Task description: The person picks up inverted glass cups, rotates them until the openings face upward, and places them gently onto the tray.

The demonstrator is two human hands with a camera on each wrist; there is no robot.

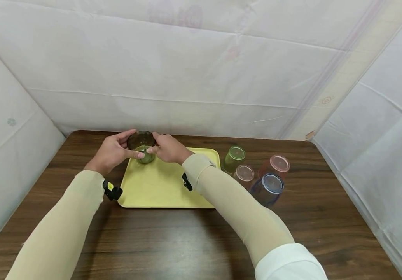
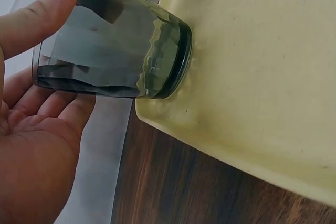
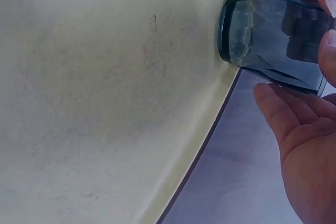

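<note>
Both hands hold one dark glass [image 1: 142, 146] from either side, above centre and left of the middle in the head view. The left hand [image 1: 111, 152] curls round its left side, thumb on the near wall and fingers over the far rim. The right hand [image 1: 168, 148] curls round its right side in the same way. In the left wrist view the thumb lies along the glass [image 2: 113, 48] and the other fingers cup beneath it. The right wrist view shows the glass [image 3: 273, 35] in the upper right of the frame with fingertips on its rim.

The glass stands upright with its base on the far left corner of a yellow tray [image 1: 162, 186]. The left wrist view shows the base touching the tray [image 2: 262, 66] just inside its raised edge. In the right wrist view the tray [image 3: 105, 103] fills the left of the frame.

The tray lies on a dark wooden tabletop [image 1: 194, 241], at centre frame. Right of the tray stand four more cups close together: a green cup [image 1: 234, 158], a pink cup [image 1: 244, 175], a red cup [image 1: 276, 165] and a blue cup [image 1: 268, 188]. The green cup is just beside the tray's right edge, and the blue one is nearest the camera. Both arms wear beige sleeves [image 1: 236, 202], with a small black clip at each wrist. White sheets [image 1: 187, 70] wall in the tabletop at the back and on both sides.
</note>
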